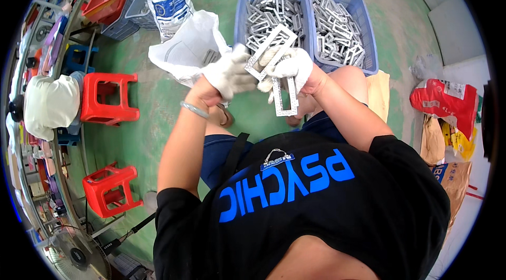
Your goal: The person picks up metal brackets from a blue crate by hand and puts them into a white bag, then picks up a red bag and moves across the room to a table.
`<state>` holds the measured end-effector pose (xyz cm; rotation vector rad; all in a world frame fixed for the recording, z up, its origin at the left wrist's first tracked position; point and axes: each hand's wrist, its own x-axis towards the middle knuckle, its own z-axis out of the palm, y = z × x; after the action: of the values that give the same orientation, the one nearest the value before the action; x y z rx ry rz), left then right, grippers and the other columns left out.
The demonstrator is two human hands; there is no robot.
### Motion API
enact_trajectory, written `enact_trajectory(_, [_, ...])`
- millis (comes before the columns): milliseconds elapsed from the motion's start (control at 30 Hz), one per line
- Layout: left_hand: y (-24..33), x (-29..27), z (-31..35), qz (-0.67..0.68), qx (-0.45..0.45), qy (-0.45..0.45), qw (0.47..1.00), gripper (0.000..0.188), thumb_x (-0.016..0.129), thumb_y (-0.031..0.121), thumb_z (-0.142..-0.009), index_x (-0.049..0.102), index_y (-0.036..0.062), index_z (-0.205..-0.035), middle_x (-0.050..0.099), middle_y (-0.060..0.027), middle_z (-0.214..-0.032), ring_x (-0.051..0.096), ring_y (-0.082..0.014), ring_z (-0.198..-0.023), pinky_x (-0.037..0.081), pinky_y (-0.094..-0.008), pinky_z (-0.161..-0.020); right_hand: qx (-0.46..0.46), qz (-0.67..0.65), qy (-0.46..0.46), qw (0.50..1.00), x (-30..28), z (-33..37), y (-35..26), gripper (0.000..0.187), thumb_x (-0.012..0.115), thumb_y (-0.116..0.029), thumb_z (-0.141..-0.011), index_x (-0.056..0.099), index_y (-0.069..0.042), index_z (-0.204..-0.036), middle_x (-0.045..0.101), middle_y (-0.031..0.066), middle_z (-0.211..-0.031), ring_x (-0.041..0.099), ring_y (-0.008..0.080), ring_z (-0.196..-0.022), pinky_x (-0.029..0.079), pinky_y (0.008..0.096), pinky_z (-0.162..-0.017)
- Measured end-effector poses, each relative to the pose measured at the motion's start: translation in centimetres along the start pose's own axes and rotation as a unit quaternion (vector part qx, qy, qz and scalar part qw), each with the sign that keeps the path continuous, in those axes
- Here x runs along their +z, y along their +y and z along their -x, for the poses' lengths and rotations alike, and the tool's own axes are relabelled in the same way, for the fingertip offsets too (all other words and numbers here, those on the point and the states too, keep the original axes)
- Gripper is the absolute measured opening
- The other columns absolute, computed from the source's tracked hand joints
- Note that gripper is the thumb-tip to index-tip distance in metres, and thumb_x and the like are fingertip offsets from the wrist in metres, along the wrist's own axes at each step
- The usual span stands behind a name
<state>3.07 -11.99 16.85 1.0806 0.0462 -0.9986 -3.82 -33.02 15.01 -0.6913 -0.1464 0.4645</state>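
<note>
1. Two blue plastic crates (369, 32) full of silvery metal frames stand side by side just beyond the fingertips.
2. A white plastic sack (190, 42) lies beyond the left fingers.
3. The white-gloved left hand (229, 73) pinches an open rectangular silver metal frame (270, 50), tilted.
4. The white-gloved right hand (290, 69) clasps another rectangular silver frame (285, 102), hanging below its fingers.

I sit at floor level in a small factory workshop, on a green painted concrete floor (153, 106). Two blue plastic crates (240, 13), side by side ahead of my knees, are heaped with identical silver metal frames (337, 27). White bulk sacks (171, 0) lie beside them, red plastic stools (108, 98) stand to my left, a cluttered rack (39, 69) runs along that side, and a floor fan (79, 256) rests near it.
</note>
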Motion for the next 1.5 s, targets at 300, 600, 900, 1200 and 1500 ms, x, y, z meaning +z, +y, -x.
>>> enact_trajectory(300, [-1.6, 3.2, 2.1, -0.447, 0.210, 0.150, 0.857, 0.034, 0.064, 0.018, -0.082, 0.060, 0.0020, -0.112, 0.068, -0.0087, -0.091, 0.065, -0.0171, -0.077, 0.051, -0.0289, -0.067, -0.003, 0.122, 0.000, 0.992, 0.8, -0.3, 0.4, 0.038, 0.069, -0.007, -0.077, 0.058, 0.002, -0.112, 0.065, 0.0140, -0.096, 0.067, 0.0257, -0.081, 0.059, 0.0393, -0.062])
enact_trajectory(600, [-3.6, -0.5, 1.9, -0.538, 0.536, 0.233, 0.607, 0.036, 0.063, -0.003, -0.073, 0.064, 0.0014, -0.108, 0.068, -0.0134, -0.092, 0.067, -0.0246, -0.081, 0.052, -0.0301, -0.075, -0.033, 0.179, 0.001, 0.983, 0.3, -0.9, -0.9, 0.061, 0.067, -0.002, -0.077, 0.041, 0.001, -0.133, 0.057, 0.0160, -0.120, 0.062, 0.0255, -0.096, 0.058, 0.0392, -0.072])
enact_trajectory(900, [2.8, -10.9, -7.5, -0.291, 0.172, 0.406, 0.849, 0.021, 0.068, 0.021, -0.080, 0.058, 0.0054, -0.070, 0.059, -0.0060, -0.063, 0.056, -0.0144, -0.049, 0.044, -0.0268, -0.046, 0.079, 0.037, 0.246, 0.965, -5.8, -2.1, 1.0, 0.033, 0.066, -0.012, -0.083, 0.052, 0.000, -0.111, 0.061, 0.0137, -0.093, 0.066, 0.0272, -0.077, 0.058, 0.0450, -0.063])
enact_trajectory(1200, [6.5, -17.8, -14.4, -0.479, -0.087, 0.289, 0.825, 0.068, 0.066, 0.049, -0.076, 0.049, 0.0040, -0.124, 0.056, -0.0258, -0.109, 0.061, -0.0326, -0.097, 0.049, -0.0407, -0.080, -0.014, -0.122, 0.193, 0.973, -8.1, -4.4, -0.2, 0.019, 0.061, -0.008, -0.084, 0.059, 0.003, -0.099, 0.063, 0.0170, -0.091, 0.064, 0.0316, -0.086, 0.055, 0.0449, -0.074])
enact_trajectory(1500, [-0.3, -23.4, -13.0, -0.883, 0.007, 0.143, 0.447, 0.051, 0.062, 0.036, -0.079, 0.054, 0.0154, -0.124, 0.048, -0.0219, -0.127, 0.057, -0.0378, -0.105, 0.046, -0.0409, -0.088, -0.062, -0.061, 0.182, 0.980, -5.9, -7.1, -0.4, 0.020, 0.059, -0.015, -0.088, 0.060, 0.003, -0.097, 0.063, 0.0150, -0.086, 0.065, 0.0249, -0.077, 0.059, 0.0349, -0.065])
